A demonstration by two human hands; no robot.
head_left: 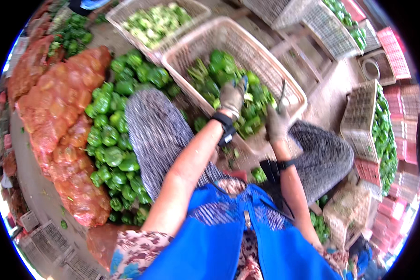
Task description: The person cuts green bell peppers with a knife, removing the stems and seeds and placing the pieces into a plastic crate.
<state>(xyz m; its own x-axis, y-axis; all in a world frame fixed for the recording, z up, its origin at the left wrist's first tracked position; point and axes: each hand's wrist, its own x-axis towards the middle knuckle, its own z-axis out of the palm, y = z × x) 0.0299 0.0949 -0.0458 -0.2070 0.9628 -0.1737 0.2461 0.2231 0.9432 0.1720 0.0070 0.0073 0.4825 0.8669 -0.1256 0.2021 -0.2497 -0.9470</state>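
A pinkish plastic crate stands between my knees, partly filled with green bell peppers. Inside it, my gloved left hand reaches down onto the peppers. Its fingers point away from me and blur into the pile, so whether they grip one is unclear. At the crate's near right side, my gloved right hand is closed around a slim knife, whose dark, narrow blade sticks up. Some pieces by my hands look cut and pale. Both wrists wear black bands.
Loose green peppers are heaped beside my left knee, against orange mesh sacks. Beyond the crate, another crate holds pale green pieces. Right of me stand pepper-filled crates, stacked red crates and a wooden frame.
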